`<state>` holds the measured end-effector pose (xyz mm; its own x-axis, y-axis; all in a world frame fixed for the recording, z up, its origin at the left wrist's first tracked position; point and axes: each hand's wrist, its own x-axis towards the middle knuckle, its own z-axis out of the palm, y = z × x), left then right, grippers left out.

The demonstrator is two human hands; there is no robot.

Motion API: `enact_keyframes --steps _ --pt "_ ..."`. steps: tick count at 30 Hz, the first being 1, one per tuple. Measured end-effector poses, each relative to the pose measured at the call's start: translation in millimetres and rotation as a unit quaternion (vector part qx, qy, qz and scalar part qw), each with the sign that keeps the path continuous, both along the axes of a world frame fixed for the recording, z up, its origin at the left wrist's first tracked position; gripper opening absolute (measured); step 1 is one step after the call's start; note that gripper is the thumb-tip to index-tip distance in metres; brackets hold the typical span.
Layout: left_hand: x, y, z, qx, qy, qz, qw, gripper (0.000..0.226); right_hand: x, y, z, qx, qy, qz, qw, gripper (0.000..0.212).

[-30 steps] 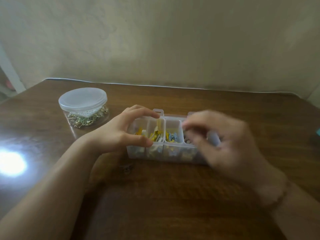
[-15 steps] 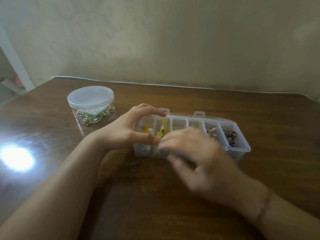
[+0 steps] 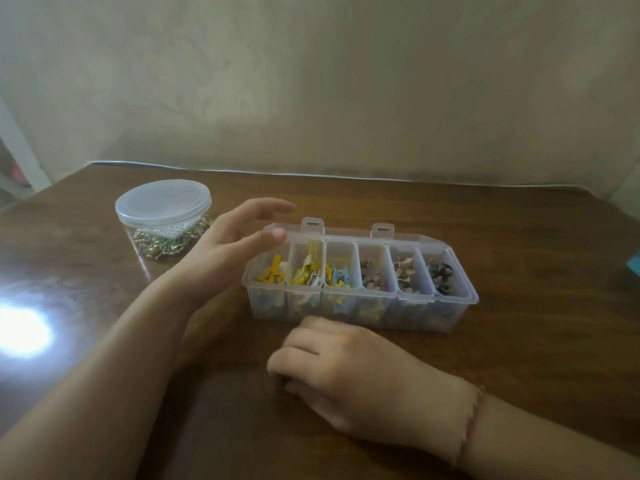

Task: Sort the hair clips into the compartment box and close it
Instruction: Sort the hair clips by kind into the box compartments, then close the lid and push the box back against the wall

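Observation:
The clear compartment box (image 3: 360, 295) stands open on the wooden table, with two latch tabs sticking up at its back edge. Its compartments hold sorted hair clips: yellow ones (image 3: 272, 273) at the left, blue in the middle, beige and dark ones (image 3: 440, 273) at the right. My left hand (image 3: 225, 251) hovers at the box's left end, fingers spread, thumb tip by the rim. My right hand (image 3: 349, 372) rests on the table just in front of the box, fingers curled down. What lies under those fingers is hidden.
A round clear jar (image 3: 162, 216) with a closed lid, holding gold-coloured bits, stands left of the box behind my left wrist. A teal object (image 3: 634, 268) shows at the right edge. Bright glare (image 3: 20, 330) marks the table at the left.
My right hand has come off the box and dropped to the table in front of it, covering the small loose clip seen there before. My left hand has let go of the box's left end and spread its fingers.

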<state>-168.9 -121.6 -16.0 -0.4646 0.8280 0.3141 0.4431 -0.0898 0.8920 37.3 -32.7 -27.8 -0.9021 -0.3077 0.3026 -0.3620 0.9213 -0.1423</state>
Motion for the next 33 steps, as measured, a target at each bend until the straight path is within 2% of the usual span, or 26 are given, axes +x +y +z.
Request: enact_keyframes --steps 2,5,6,8,11,12,13,15,17,19,20,22,24,26,27,28,30,31,33 --pt "-1.3 4.4 -2.0 0.023 -0.039 0.07 0.997 0.049 11.1 9.4 13.1 -0.038 0.017 -0.001 0.999 0.017" --pt "-0.9 12.8 -3.7 0.029 -0.189 0.157 0.969 0.033 24.8 38.6 39.9 -0.164 0.094 -0.1 0.977 0.013" --pt "-0.8 15.2 -4.1 0.018 -0.221 0.177 0.959 0.026 27.3 50.7 46.2 -0.156 0.138 -0.137 0.968 0.011" --pt "0.3 18.0 -5.9 -0.006 -0.256 0.193 0.947 0.027 30.6 73.5 53.0 -0.11 0.179 -0.206 0.956 0.01" --pt "0.4 19.5 -8.1 -0.032 -0.264 0.199 0.943 0.034 32.9 98.9 50.9 -0.023 0.121 -0.261 0.958 0.015" --pt "1.5 18.7 -7.1 -0.039 -0.267 0.196 0.943 0.036 33.4 105.4 48.9 -0.016 0.117 -0.266 0.957 0.018" --pt "1.7 18.6 -6.5 -0.044 -0.273 0.187 0.943 0.038 33.3 110.5 47.8 -0.049 0.136 -0.268 0.953 0.019" --pt "3.9 18.1 -3.3 -0.031 -0.304 0.16 0.939 0.038 31.8 120.1 45.7 -0.2 0.216 -0.287 0.912 0.016" --pt "8.5 14.5 4.1 0.021 -0.36 0.128 0.924 0.034 28.9 133.2 40.4 -0.317 0.249 -0.352 0.845 0.016" --pt "7.9 10.2 7.5 0.082 -0.41 0.097 0.903 0.043 27.5 146.8 33.8 -0.427 0.167 -0.41 0.789 0.025" --pt "7.6 8.4 7.9 0.108 -0.424 0.082 0.895 0.049 27.8 151.6 31.9 -0.497 0.111 -0.406 0.759 0.038" --pt "4.6 4.6 8.4 0.145 -0.426 0.052 0.892 0.054 28.9 154.7 32.9 -0.626 0.053 -0.337 0.701 0.064" --pt "1.1 2.4 9.7 0.162 -0.389 0.031 0.906 0.053 31.5 150.8 38.7 -0.683 0.075 -0.263 0.677 0.069" --pt "0.3 -0.4 13.4 0.169 -0.339 -0.005 0.926 0.048 34.0 145.6 43.4 -0.658 0.11 -0.238 0.706 0.069" --pt "0.0 -1.7 15.0 0.161 -0.294 -0.02 0.942 0.046 35.6 143.7 45.6 -0.618 0.112 -0.237 0.741 0.071" --pt "-0.7 -3.2 15.3 0.142 -0.225 -0.034 0.963 0.044 36.9 142.5 46.8 -0.554 0.099 -0.234 0.793 0.07" --pt "2.6 -5.5 16.5 0.08 -0.061 -0.07 0.992 0.043 39.7 140.3 48.6 -0.374 0.041 -0.218 0.9 0.055" --pt "5.9 -7.4 18.7 0.047 -0.001 -0.089 0.995 0.047 41.7 139.0 49.6 -0.287 0.014 -0.218 0.933 0.043" --pt "11.5 -11.7 24.7 -0.026 0.097 -0.102 0.99 0.056 43.5 134.2 53.2 -0.179 -0.023 -0.201 0.963 0.032"
